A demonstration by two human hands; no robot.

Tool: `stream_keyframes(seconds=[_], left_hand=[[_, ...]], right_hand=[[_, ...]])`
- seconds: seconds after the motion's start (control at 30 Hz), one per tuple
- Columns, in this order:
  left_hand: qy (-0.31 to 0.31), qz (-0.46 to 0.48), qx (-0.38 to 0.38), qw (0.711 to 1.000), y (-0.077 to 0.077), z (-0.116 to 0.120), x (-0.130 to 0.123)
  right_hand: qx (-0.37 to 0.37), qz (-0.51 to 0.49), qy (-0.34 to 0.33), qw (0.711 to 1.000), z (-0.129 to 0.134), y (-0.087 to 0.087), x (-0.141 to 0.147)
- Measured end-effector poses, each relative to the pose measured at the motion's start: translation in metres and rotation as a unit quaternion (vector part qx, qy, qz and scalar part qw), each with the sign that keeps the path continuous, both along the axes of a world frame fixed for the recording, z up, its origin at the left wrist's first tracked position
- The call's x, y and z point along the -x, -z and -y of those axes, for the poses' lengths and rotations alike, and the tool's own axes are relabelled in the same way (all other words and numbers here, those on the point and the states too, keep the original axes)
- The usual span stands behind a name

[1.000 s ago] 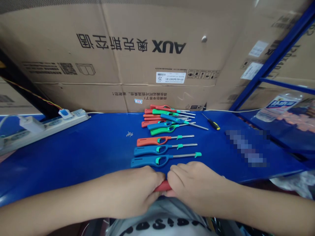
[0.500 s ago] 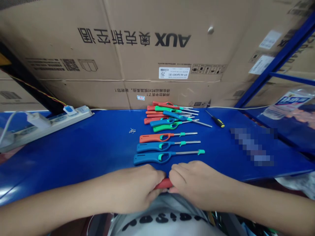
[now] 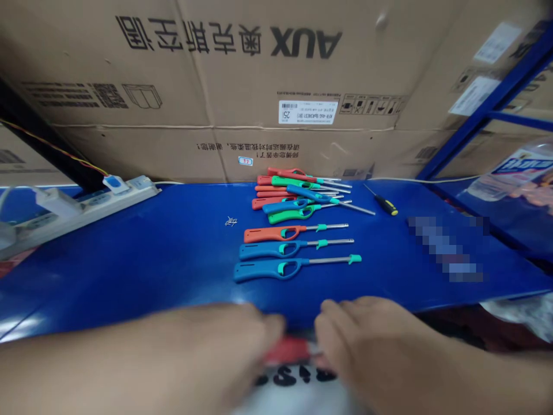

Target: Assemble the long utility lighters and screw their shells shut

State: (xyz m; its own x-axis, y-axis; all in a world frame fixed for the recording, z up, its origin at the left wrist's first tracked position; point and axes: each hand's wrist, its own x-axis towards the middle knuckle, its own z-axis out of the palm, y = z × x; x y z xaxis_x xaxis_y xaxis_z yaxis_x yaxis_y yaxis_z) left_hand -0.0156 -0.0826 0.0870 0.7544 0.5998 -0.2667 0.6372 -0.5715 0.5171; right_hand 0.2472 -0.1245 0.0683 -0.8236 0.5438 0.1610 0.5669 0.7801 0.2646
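Both hands have a red lighter (image 3: 285,349), just on the wearer's side of the front blue lighter (image 3: 264,271). Left hand (image 3: 242,343) has its fingers wrapped round the red part; right hand (image 3: 371,337) has its fingers curled round the metal end, pretty blurry tho. Past that blue one on the table (image 3: 173,248): second blue lighter (image 3: 268,249), orange lighter (image 3: 271,233), then a messy lighter pile (image 3: 298,196).

At six o'clock I hold a blurred red lighter (image 3: 287,350) between left grip (image 3: 244,340) and right grip (image 3: 363,334). On the blue surface (image 3: 173,259), a screwdriver (image 3: 384,203) lies at three, a power strip (image 3: 97,210) at nine.
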Motion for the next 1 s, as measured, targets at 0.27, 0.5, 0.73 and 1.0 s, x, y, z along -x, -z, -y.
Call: stream_keyframes(seconds=[0.27, 0.5, 0.73, 1.0], left_hand=[[-0.038, -0.044, 0.018, 0.998, -0.008, -0.013, 0.004], [-0.025, -0.005, -0.055, 0.998, 0.006, -0.084, -0.009], [-0.046, 0.106, -0.134, 0.984, 0.033, -0.135, -0.015], [-0.037, 0.170, -0.223, 0.959, 0.060, -0.155, -0.034]], right_hand=[[0.112, -0.026, 0.035, 0.993, -0.019, -0.007, -0.022], [0.293, -0.118, 0.114, 0.942, -0.095, 0.001, -0.041], [0.190, -0.270, 0.180, 0.927, -0.169, 0.035, -0.071], [0.106, -0.144, 0.286, 0.941, -0.226, 0.056, -0.097]])
